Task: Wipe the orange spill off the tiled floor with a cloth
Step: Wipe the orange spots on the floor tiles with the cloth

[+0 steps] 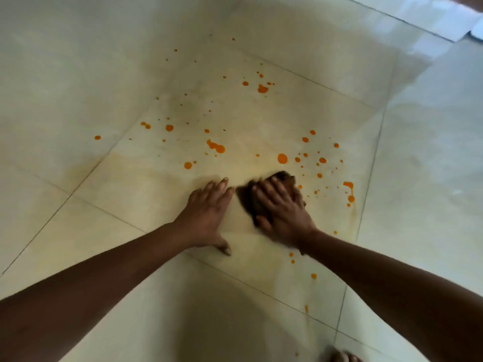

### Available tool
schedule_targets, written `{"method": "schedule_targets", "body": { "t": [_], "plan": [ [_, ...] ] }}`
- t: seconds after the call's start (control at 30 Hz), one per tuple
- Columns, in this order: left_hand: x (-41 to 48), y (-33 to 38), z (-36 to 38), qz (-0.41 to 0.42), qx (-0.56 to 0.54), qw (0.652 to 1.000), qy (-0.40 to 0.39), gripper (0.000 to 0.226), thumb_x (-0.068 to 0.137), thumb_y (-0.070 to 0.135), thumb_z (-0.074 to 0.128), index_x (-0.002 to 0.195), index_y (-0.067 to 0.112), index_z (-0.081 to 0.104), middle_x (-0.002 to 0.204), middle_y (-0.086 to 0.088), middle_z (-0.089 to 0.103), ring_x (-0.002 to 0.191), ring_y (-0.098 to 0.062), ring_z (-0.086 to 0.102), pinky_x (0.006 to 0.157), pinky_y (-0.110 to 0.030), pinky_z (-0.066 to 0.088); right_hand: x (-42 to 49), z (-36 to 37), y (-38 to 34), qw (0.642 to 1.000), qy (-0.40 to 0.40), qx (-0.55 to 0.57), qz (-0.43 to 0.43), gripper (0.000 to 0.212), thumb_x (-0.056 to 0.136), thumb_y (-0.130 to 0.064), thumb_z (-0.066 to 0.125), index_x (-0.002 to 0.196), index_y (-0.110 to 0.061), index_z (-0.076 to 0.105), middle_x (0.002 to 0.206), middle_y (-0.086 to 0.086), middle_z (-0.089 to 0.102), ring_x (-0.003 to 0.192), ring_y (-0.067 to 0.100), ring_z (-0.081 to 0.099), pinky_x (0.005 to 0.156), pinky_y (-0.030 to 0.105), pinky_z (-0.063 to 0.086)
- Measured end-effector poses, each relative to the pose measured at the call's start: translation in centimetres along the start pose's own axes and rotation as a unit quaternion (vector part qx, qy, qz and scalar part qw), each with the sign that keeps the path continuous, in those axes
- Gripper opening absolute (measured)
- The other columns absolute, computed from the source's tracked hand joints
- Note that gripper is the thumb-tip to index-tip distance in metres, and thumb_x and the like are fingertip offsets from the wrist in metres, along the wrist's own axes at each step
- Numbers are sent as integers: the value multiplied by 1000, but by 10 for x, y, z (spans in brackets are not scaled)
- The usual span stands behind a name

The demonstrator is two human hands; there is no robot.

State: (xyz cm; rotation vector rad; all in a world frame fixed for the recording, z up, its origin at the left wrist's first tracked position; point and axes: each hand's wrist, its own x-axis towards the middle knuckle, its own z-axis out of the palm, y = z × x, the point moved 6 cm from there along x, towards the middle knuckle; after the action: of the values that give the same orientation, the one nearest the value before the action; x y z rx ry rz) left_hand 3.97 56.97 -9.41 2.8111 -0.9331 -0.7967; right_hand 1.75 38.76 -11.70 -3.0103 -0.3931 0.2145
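Note:
Orange drops of the spill [216,147] are scattered over the pale tiled floor [78,74], with more to the right and far side. A yellowish smear covers the tile around my hands. My right hand [281,210] presses flat on a dark brown cloth [245,198], fingers spread over it; the cloth is blurred and mostly hidden under the palm. My left hand [209,214] rests flat on the floor just left of the cloth, fingers apart, holding nothing.
Toes of a bare foot [343,357] show at the bottom edge. A white wall base or step [428,14] runs across the top right corner. Dark grout lines cross the tiles diagonally.

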Motion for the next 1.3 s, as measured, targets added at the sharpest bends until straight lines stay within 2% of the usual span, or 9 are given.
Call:
{"method": "schedule_targets", "body": {
  "t": [0.1,0.27,0.4,0.57,0.73,0.9,1.03,1.2,1.3],
  "plan": [
    [16,29,1,17,15,999,-25,143,52,70,77,152,19,-11,158,-5,-24,146,-30,-17,117,-49,0,-28,3,9,986,20,57,154,72,90,-57,30,154,-32,12,163,0,10,149,23,-3,115,63,7],
    [18,36,6,-2,37,998,-56,146,49,70,78,151,20,-14,157,-5,-28,145,-32,-21,118,-54,1,-125,19,-7,999,-20,19,27,75,89,-60,35,154,-32,10,162,0,13,149,26,3,111,66,17],
    [20,39,6,-10,44,996,-72,148,49,66,80,150,19,-17,156,-6,-30,144,-33,-23,117,-56,2,-128,16,11,960,11,76,269,74,89,-60,27,154,-34,1,162,-3,-2,149,21,-12,117,59,-3],
    [18,49,2,6,64,995,-72,146,52,63,81,151,18,-16,155,-8,-31,144,-33,-23,117,-54,0,-216,33,-61,991,-15,57,120,79,84,-58,45,154,-30,18,161,1,21,149,24,4,110,62,19],
    [30,83,4,98,56,992,-56,137,55,64,79,152,26,-10,157,-2,-27,145,-28,-22,118,-53,2,-174,20,-14,944,27,91,317,74,90,-56,36,155,-30,11,163,0,7,150,24,-3,116,61,7],
    [40,99,13,81,58,993,-65,138,53,75,72,152,25,-9,158,-2,-25,145,-29,-21,118,-53,0,-257,42,-79,992,-15,52,111,77,85,-60,47,153,-29,25,160,-1,22,150,24,7,109,60,23],
    [42,95,15,76,65,994,-55,139,52,78,70,152,25,-9,158,-2,-24,145,-29,-20,118,-54,1,-229,28,-7,928,6,83,363,77,90,-58,38,155,-29,10,162,0,5,150,25,-4,116,59,6],
    [41,97,14,77,64,994,-47,138,51,78,70,152,25,-7,159,-2,-22,146,-28,-18,118,-52,1,-274,45,-80,997,-44,39,52,78,88,-61,41,154,-29,17,159,3,26,147,31,20,112,59,16],
    [42,100,14,77,70,993,-51,140,50,79,70,152,26,-10,158,-2,-25,146,-28,-20,118,-52,0,-228,31,13,976,14,59,211,75,89,-60,33,154,-30,10,162,2,17,149,24,1,113,61,15]
  ]
}}
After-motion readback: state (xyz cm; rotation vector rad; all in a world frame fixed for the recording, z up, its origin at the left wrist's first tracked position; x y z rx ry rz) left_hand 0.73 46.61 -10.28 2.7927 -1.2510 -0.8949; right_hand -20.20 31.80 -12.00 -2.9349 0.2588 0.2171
